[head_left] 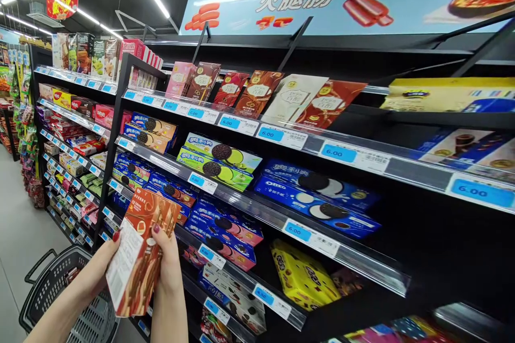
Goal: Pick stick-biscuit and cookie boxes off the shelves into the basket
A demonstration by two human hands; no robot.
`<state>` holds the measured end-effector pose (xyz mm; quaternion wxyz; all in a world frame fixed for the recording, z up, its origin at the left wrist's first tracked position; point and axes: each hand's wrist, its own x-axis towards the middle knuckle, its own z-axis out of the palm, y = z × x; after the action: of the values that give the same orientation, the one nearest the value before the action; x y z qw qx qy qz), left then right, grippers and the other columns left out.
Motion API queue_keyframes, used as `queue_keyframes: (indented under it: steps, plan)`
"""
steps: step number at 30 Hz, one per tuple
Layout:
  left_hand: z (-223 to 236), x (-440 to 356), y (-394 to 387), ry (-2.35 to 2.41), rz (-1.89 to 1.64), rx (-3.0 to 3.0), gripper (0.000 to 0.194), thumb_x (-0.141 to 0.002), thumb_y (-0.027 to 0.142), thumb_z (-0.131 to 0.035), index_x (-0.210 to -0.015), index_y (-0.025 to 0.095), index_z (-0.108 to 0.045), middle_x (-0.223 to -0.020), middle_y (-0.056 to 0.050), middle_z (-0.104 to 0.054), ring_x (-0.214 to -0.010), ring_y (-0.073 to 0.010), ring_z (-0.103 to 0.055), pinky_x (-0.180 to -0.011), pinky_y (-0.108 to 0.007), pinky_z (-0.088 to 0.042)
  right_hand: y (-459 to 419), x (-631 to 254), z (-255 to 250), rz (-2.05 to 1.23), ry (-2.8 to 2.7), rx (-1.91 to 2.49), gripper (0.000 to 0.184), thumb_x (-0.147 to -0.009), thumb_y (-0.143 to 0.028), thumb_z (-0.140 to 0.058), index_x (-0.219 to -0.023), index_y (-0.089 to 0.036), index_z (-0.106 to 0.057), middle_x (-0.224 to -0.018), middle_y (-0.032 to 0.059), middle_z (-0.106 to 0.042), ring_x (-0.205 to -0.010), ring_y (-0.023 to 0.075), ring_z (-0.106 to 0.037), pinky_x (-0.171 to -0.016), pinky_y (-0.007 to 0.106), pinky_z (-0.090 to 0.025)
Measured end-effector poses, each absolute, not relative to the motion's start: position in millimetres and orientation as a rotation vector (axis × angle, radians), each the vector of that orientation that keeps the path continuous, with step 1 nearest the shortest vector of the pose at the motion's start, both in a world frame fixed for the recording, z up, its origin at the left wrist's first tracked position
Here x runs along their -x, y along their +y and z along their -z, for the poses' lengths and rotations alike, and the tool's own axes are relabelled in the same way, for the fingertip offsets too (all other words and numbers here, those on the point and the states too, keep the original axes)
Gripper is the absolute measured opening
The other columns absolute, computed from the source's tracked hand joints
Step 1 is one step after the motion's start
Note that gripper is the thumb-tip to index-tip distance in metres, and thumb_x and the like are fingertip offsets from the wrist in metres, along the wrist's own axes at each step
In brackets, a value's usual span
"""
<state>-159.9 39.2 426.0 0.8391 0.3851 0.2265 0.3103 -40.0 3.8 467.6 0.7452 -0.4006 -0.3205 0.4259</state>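
A brown snack box (155, 244) with a white printed side panel is held upright and slightly tilted between both hands, in front of the shelves. My left hand (98, 265) grips its left side, the thumb lying along the white panel. On the right edge my right hand (169, 257) is closed round it, thumb on the brown front. Most of the fingers of both hands are hidden behind the box. Just beyond it lie blue Oreo boxes (223, 230) on a shelf. Below my left forearm is a grey shopping basket (46, 278) with a small item in it.
Shelves with blue price tags (236, 124) run along the right. Upright biscuit boxes (257, 94) line an upper shelf, with green Oreo boxes (219, 158) beneath. A yellow package (303, 276) sits lower right. Hanging snack packets (30, 134) and grey floor (12, 225) are at left.
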Motion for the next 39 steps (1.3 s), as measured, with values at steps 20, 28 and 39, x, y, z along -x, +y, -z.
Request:
queue_keyframes:
  steps: [20,28,39]
  plan:
    - [-422,161,38,0.651,-1.048,-0.927,0.082,-0.071,0.073,-0.065,-0.122,0.009,-0.059,-0.122,-0.016,-0.065,-0.119,-0.0331,-0.056,-0.100,-0.039,-0.046,1,53,-456,-0.673,-0.946,1.087,0.083,-0.074,-0.056,-0.071,-0.142,-0.021,-0.038,-0.132,0.0123,-0.058,-0.119,0.0281,-0.058,-0.104,0.044,-0.045]
    - [-431,186,27,0.716,-1.054,-1.415,0.090,-0.074,0.089,-0.032,-0.124,0.016,-0.047,-0.113,-0.012,-0.061,-0.088,-0.0225,-0.057,-0.083,-0.033,-0.047,11,41,-432,-1.215,-0.455,0.553,0.047,-0.068,-0.051,-0.075,-0.101,-0.019,-0.070,-0.091,0.0063,-0.074,-0.077,0.0222,-0.070,-0.070,0.036,-0.060]
    - [-420,190,40,0.733,-1.087,-1.388,0.066,-0.088,0.073,-0.035,-0.122,0.017,-0.047,-0.113,-0.012,-0.058,-0.102,-0.0251,-0.053,-0.095,-0.039,-0.044,23,55,-413,-1.445,-0.110,-0.280,0.039,-0.076,-0.016,-0.075,-0.111,-0.031,-0.065,-0.079,-0.0066,-0.069,-0.053,-0.0007,-0.062,-0.042,0.000,-0.043]
